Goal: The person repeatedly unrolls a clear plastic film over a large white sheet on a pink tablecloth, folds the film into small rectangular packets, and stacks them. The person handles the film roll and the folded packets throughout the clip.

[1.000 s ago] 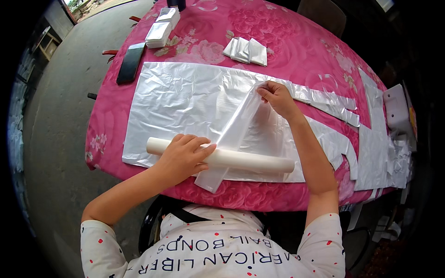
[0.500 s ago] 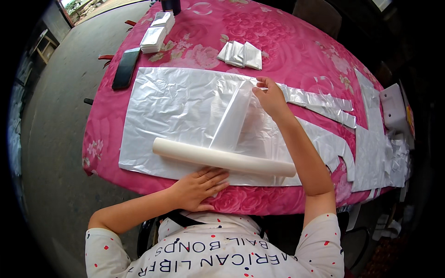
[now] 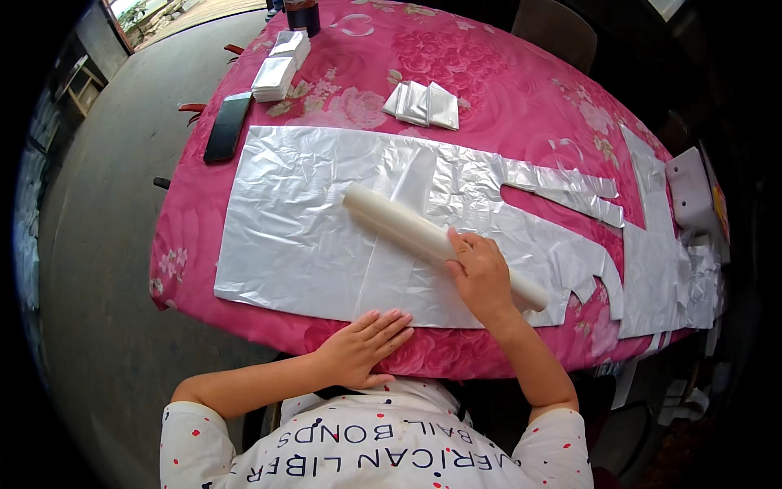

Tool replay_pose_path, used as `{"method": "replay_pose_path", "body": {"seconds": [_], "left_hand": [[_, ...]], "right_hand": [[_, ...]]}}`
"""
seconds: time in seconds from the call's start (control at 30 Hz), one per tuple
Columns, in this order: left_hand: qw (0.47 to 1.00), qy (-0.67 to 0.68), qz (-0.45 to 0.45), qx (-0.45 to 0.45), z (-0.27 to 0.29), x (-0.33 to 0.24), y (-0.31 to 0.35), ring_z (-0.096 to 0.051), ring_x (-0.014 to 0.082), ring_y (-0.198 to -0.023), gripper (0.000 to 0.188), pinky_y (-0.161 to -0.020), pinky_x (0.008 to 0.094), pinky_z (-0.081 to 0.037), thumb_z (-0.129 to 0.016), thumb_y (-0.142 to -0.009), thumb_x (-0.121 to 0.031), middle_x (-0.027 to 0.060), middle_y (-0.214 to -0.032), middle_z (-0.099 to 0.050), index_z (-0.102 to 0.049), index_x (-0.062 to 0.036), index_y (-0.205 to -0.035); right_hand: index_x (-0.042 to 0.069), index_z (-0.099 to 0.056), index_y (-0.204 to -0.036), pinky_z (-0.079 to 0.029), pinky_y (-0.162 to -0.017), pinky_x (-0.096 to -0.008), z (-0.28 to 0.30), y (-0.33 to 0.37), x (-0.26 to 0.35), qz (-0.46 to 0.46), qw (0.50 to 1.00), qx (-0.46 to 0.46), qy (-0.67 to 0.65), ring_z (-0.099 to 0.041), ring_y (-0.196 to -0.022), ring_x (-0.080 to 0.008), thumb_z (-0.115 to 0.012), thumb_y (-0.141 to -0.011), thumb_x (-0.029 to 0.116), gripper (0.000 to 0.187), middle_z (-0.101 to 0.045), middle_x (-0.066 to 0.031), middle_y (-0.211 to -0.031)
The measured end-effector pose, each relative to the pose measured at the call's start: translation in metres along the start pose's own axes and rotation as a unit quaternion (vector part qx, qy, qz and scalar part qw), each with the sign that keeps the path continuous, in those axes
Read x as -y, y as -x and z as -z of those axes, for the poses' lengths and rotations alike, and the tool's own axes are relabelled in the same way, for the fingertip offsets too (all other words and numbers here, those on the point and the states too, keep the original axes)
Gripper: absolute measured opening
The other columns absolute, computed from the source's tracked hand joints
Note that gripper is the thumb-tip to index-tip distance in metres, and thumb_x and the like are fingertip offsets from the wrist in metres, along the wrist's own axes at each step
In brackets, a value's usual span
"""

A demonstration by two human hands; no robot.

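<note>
A large silvery-white plastic bag sheet (image 3: 285,232) lies flat and creased across the near part of the table, with cut-out handle strips at its right end. My right hand (image 3: 484,275) is wrapped around a smooth white roll (image 3: 393,222), which slants over the sheet, its far end toward the left. Slight blur softens the roll. Under it, a narrow translucent strip (image 3: 417,181) runs across the sheet. My left hand (image 3: 366,346) rests flat at the sheet's near edge, fingers stretched out, holding nothing.
Folded plastic packets stand in stacks (image 3: 275,75) at the far left, with more packets (image 3: 423,104) fanned out at the back middle. A phone (image 3: 228,127) lies left of the sheet. More plastic sheeting (image 3: 652,277) and a white container (image 3: 691,189) occupy the right edge of the pink floral tablecloth (image 3: 342,73).
My right hand has come down from the sheet's far edge onto the roll. The roll has swung from nearly crosswise to a steeper slant, its left end farther away. My left hand shifted slightly right.
</note>
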State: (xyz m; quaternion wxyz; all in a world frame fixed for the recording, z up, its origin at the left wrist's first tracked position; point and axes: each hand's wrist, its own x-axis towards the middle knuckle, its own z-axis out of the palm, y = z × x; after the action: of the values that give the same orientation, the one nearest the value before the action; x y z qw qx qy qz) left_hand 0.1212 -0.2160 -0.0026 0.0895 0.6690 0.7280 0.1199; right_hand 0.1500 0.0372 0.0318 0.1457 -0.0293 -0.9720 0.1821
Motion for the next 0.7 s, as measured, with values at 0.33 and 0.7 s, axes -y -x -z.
{"method": "replay_pose_path", "body": {"seconds": [0.33,0.7], "left_hand": [[0.998,0.034,-0.050,0.031,0.026,0.042,-0.010,-0.020,0.0272,-0.138,0.084,-0.111,0.0411,-0.016,-0.052,-0.080,-0.054,0.0172,-0.147,-0.023,-0.030,0.0020,-0.138],[0.999,-0.031,0.016,0.020,-0.010,-0.018,-0.007,-0.020,0.0283,-0.138,0.081,-0.111,0.0426,-0.015,-0.055,-0.078,-0.048,0.0154,-0.147,-0.025,-0.030,0.0006,-0.138]], "right_hand": [[0.007,-0.052,-0.125,-0.043,-0.084,-0.0374,0.036,0.020,-0.059,-0.070,0.997,-0.032,0.011,-0.052,-0.095,-0.0310,-0.065,-0.076,0.007,0.050,-0.057,-0.0137,-0.107],[0.009,-0.057,-0.118,-0.039,-0.089,-0.0399,-0.001,0.003,0.021,0.128,0.989,0.052,-0.052,-0.050,-0.100,-0.0272,-0.067,-0.071,0.006,0.048,-0.057,-0.0078,-0.108]]}}
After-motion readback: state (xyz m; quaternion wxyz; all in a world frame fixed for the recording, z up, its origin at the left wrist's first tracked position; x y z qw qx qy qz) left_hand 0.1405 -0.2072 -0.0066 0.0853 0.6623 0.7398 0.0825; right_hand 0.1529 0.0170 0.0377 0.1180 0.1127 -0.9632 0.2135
